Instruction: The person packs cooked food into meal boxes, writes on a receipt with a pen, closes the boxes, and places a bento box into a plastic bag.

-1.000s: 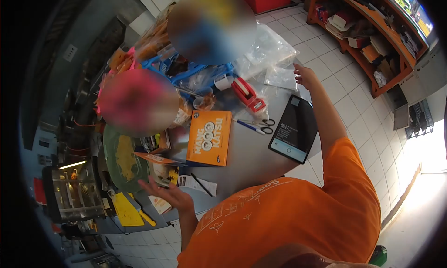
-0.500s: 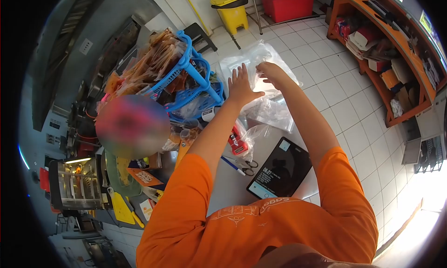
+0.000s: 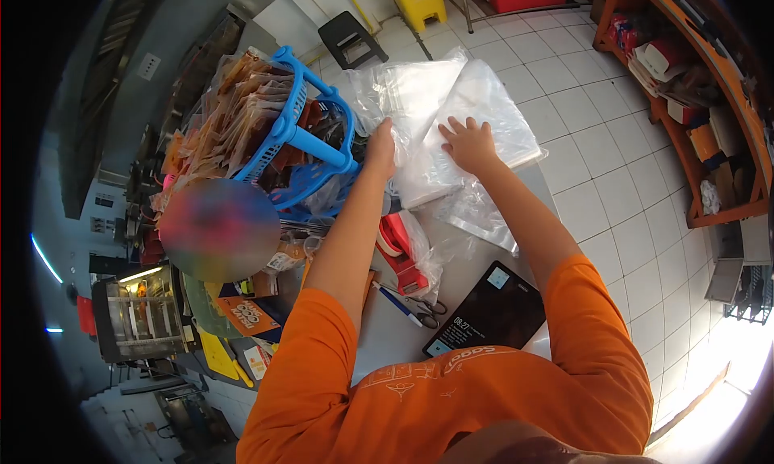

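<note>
Clear plastic bags [image 3: 419, 85] lie in a loose, overlapping stack at the far end of the metal table. My right hand [image 3: 470, 145] rests on a clear bag [image 3: 508, 117] at the right of the stack, its fingers spread. At the left edge, my left hand [image 3: 382, 148] has its fingers closed on plastic; the fingertips are partly hidden. Nearer me, a red tape dispenser [image 3: 403, 262] sits partly under crumpled plastic. Another clear bag pack [image 3: 480, 218] lies below my right hand.
A blue basket rack [image 3: 310, 145] full of sachets [image 3: 242, 101] stands left of my left arm. Close to my body are a black tablet [image 3: 488, 315], scissors [image 3: 431, 311] and a blue pen [image 3: 395, 303]. An orange shelf [image 3: 730, 210] stands at right.
My left hand has moved left and closed from a spread pose. My right hand has lowered and opened out onto the bags. The bags now lie more spread out, and the view has shifted.
</note>
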Tool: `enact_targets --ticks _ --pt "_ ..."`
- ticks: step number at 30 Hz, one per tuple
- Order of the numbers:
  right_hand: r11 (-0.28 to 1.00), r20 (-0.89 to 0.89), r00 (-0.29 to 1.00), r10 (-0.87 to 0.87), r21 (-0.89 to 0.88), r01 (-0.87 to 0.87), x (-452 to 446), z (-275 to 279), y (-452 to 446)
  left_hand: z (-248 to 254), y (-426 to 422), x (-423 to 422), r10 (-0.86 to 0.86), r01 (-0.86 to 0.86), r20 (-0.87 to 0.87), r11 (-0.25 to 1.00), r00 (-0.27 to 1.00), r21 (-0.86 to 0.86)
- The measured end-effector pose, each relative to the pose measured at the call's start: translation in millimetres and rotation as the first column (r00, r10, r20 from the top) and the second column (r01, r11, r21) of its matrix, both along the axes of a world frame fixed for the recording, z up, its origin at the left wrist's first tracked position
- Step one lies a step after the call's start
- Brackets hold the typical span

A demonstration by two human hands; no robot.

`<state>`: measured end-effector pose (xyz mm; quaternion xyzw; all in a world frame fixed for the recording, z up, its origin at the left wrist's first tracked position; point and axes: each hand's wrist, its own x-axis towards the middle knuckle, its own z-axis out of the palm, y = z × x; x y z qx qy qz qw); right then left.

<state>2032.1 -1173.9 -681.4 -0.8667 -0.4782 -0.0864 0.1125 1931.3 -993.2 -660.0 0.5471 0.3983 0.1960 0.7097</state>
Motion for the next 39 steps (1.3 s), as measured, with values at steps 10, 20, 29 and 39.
enact_targets --ticks 10,20,29,39 --pt "0.937 -0.385 0.862 -0.330 -0.023 0.349 71.4 -5.3 81.5 12.6 -29.4 -11.2 0.129 -0.130 0.062 0.991 0.990 0.009" --pt "0.923 -0.267 0.920 -0.288 0.181 0.341 70.7 -2.5 75.3 12.5 -39.8 -11.7 0.137 -0.131 -0.045 0.983 0.990 0.129" --pt "0.917 -0.542 0.837 0.079 0.368 0.152 98.6 62.7 37.9 3.4 -67.5 -23.9 -0.058 0.284 -0.309 0.577 0.949 0.766" --pt "0.308 -0.234 0.960 0.151 0.934 0.179 14.7 332.6 -113.0 30.8 -88.2 -25.7 -0.079 0.776 -0.834 0.422 0.546 0.468"
